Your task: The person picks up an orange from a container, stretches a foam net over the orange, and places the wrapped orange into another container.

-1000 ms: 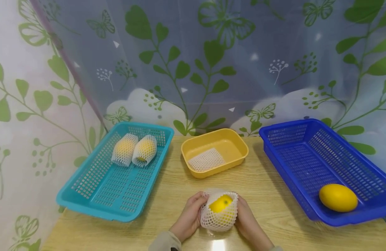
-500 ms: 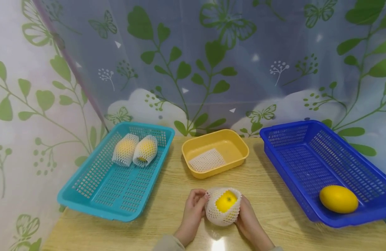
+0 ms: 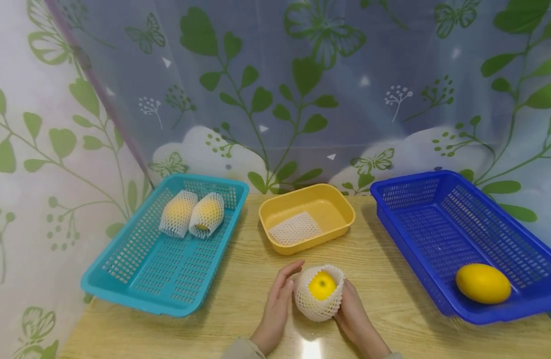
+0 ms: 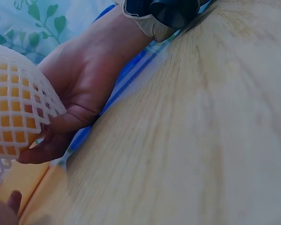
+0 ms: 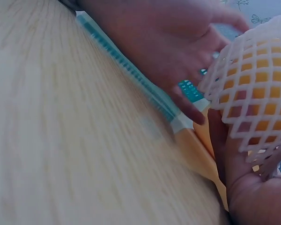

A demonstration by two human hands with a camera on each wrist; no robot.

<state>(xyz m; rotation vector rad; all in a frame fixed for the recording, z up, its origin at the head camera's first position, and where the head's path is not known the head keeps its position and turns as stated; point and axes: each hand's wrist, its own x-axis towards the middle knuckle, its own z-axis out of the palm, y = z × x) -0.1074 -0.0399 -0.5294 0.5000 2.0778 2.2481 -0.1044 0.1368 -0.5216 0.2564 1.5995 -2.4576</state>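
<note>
A yellow oval fruit (image 3: pixel 322 286) sits in a white foam net (image 3: pixel 318 310), its round end showing through the net's opening. My right hand (image 3: pixel 353 314) holds it from the right side, fingers curled under and around the net. In the left wrist view, the right hand's thumb and fingers (image 4: pixel 51 131) grip the net's edge. My left hand (image 3: pixel 275 309) stands beside the net on the left, its fingers extended and its tips close to the mesh. Seen from the right wrist, that left hand (image 5: pixel 173 42) is spread apart from the fruit.
A teal basket (image 3: pixel 136 301) at left bears two netted yellow fruits (image 3: pixel 192 214). Behind the hands, a yellow tray (image 3: pixel 311 244) contains a flat foam net (image 3: pixel 295 228). The blue basket (image 3: pixel 414 271) on the right holds one bare yellow fruit (image 3: pixel 482 283). A patterned curtain hangs behind.
The netted fruit has turned and shifted slightly up and right, its bare end now facing up. My left hand has let go of the net and straightened its fingers; the right keeps hold.
</note>
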